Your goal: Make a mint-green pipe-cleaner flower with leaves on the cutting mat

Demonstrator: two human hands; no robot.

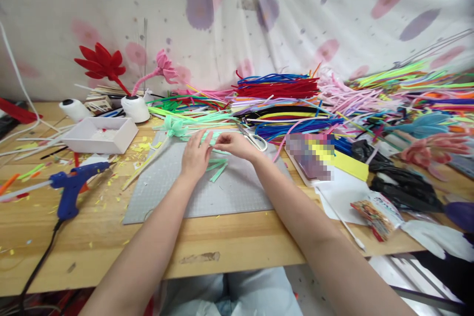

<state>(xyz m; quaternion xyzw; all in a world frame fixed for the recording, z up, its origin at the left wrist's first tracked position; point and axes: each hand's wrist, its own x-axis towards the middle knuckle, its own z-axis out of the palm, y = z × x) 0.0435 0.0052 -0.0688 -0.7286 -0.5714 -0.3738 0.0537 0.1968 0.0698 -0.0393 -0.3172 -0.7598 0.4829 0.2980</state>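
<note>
Mint-green strips [217, 165] of fuzzy stem lie on a grey cutting mat [237, 200] at six o'clock from the person's two hands, taking the meeting point of the fingertips as the clock's centre. The left hand [197, 154] is spread low over the mat with its fingers reaching forward; whether it grips anything cannot be told. The right hand [236, 144] has thumb and fingers drawn together in a pinch close beside the left fingertips, and what sits between them is too small to make out. A mint-green flower [174, 126] lies at ten o'clock, touching a bundle of mint-green stems [217, 120] that stretches across twelve. Scissors [259, 142] rest at three o'clock, near the right wrist. Farther out on the wooden desk [148, 261], a white box [101, 139] stands at nine, a blue glue gun [70, 190] lies between eight and nine, and a red flower [99, 63] rises at ten, its stem in a white spool [136, 110]. Red stems [277, 88] are heaped at two o'clock.
</note>
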